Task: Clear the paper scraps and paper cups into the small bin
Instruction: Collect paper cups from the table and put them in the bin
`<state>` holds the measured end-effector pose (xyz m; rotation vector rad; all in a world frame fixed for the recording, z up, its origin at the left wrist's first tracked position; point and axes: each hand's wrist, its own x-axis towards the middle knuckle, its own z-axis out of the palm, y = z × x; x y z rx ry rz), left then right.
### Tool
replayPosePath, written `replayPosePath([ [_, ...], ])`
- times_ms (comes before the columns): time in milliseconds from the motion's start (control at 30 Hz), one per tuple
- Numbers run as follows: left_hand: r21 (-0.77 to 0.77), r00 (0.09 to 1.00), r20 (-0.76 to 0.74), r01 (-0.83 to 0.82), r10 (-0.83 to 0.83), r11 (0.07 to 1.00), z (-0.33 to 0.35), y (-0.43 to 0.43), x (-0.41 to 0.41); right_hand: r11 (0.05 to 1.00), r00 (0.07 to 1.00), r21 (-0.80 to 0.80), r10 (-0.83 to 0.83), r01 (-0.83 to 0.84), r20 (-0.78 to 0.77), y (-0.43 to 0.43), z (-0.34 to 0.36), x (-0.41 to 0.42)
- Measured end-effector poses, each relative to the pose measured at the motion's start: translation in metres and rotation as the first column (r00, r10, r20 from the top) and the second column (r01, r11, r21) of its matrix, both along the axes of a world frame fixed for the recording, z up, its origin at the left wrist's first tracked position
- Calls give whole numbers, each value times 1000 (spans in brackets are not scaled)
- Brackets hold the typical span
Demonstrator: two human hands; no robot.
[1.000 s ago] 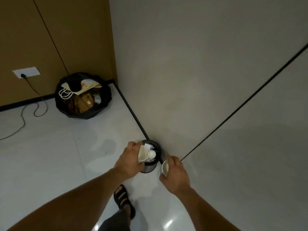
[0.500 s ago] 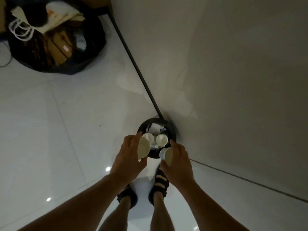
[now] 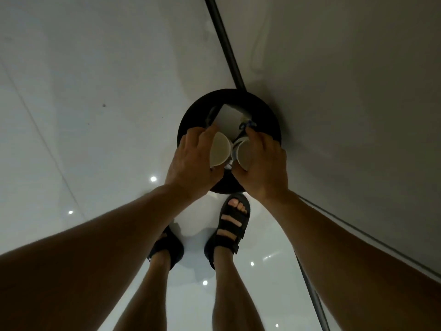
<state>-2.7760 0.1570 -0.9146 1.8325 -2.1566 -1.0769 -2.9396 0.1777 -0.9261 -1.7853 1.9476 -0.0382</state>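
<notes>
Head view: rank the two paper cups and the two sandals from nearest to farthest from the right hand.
1. Right cup: held in the right hand itself.
2. Left cup: just to the left, held in the left hand.
3. Right sandal: below the wrist, beside the bin.
4. Left sandal: farther back and left.

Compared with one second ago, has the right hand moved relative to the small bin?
Yes. The right hand, gripping a paper cup, went from beside the small bin to above its opening.

Black bin, cream cups; black sandals, white floor
</notes>
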Motion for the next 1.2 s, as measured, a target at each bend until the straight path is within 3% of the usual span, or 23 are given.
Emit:
replayPosePath([
  [200, -274, 954, 282, 185, -105, 944, -14, -7, 5, 986, 986, -125, 95, -112, -137, -9, -6, -19],
  [333, -226, 909, 375, 282, -184, 933, -26, -14, -3, 972, 965, -144, 151, -184, -214, -13, -20, -19],
  [667, -178, 854, 474, 330, -213, 927, -48, -10, -2, 964, 926, -168, 136, -206, -352, -7, -49, -17],
  [933, -122, 891, 394, 292, -224, 949, -29, -9, 9, 982, 961, -30, 177, -188, -212, -7, -26, -20],
  [1200, -2, 889, 451, 97, -85, 995, 49, -9, 64, 995, 993, 94, 40, -30, -108, -9, 68, 9],
])
